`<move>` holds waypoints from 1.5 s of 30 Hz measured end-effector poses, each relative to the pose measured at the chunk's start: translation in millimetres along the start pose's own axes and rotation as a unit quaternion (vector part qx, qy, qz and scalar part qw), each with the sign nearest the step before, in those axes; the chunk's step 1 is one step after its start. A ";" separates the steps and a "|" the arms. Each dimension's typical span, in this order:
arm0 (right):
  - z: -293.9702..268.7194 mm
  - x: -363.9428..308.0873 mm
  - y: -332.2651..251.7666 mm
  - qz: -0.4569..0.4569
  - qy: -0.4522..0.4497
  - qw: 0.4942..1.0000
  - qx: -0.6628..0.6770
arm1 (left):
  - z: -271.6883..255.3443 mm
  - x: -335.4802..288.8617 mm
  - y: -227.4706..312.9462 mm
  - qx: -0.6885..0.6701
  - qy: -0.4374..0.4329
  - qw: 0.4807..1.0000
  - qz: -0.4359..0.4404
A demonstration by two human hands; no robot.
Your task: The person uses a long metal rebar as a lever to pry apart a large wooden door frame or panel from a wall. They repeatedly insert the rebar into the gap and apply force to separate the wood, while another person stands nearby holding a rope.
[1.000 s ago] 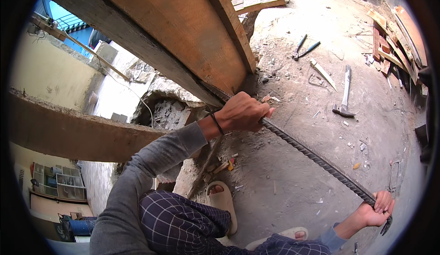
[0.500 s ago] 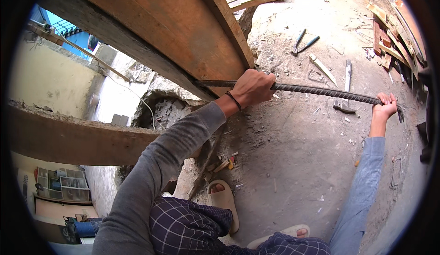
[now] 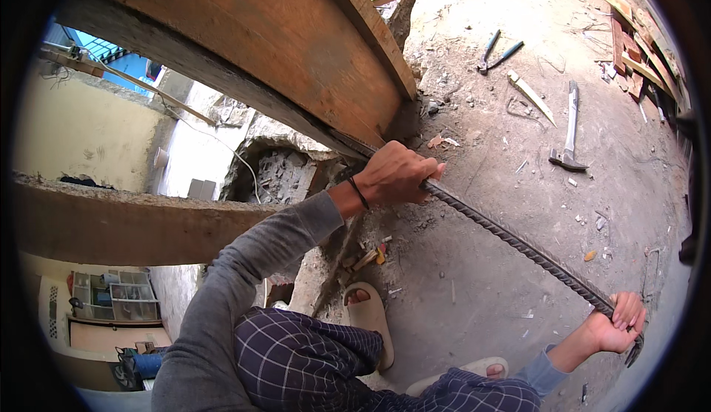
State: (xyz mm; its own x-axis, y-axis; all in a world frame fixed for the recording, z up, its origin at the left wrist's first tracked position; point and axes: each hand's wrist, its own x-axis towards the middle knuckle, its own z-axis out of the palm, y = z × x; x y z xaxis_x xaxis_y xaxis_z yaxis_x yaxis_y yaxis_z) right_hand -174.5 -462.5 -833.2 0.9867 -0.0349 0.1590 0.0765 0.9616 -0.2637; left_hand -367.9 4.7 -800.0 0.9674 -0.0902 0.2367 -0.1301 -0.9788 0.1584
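Note:
A long ribbed steel rebar rod (image 3: 511, 239) slants from upper left to lower right across the view. My left hand (image 3: 395, 173) is wrapped around it close to the wooden formwork panel (image 3: 326, 56). Toward the hooked end of the rod, at the lower right, my right hand (image 3: 613, 324) is closed on it. The rod's far end reaches the lower edge of the formwork, by a plank, and its tip is hidden there. My left wrist wears a dark band.
On the dusty concrete floor lie a claw hammer (image 3: 569, 130), pincers (image 3: 498, 53) and a pale-handled saw (image 3: 529, 96). Scrap wood (image 3: 637, 49) is piled at the upper right. A broken-out hole (image 3: 278, 175) and a beam (image 3: 141, 223) are on the left. My sandalled feet stand below.
My right hand has come down and toward me, swinging the hooked end of the rod lower. My left hand has dropped slightly and shifted left, still gripping it.

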 end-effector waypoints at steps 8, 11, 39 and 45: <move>64.2 38.5 1.9 0.012 -0.104 0.994 -0.020 | -15.5 -5.8 -14.8 0.017 0.035 0.999 -0.031; 50.8 154.9 51.7 0.031 -0.124 0.992 -0.015 | -10.2 12.8 -22.6 0.044 0.044 0.994 -0.095; -1.1 270.9 175.4 0.145 0.137 0.973 -0.114 | 11.5 37.9 -42.9 0.080 0.022 0.979 -0.187; -30.8 102.4 6.0 0.061 0.088 0.992 -0.067 | 17.7 9.7 2.9 0.050 -0.005 0.988 -0.148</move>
State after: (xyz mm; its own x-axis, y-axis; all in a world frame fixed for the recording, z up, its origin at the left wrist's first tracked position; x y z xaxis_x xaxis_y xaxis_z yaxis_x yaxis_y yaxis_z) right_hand -68.6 -468.7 -847.8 0.9987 0.0203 -0.0472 -0.0374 0.9174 -0.3961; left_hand -355.0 -2.3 -814.2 0.9621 0.2007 0.1845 0.1797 -0.9758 0.1244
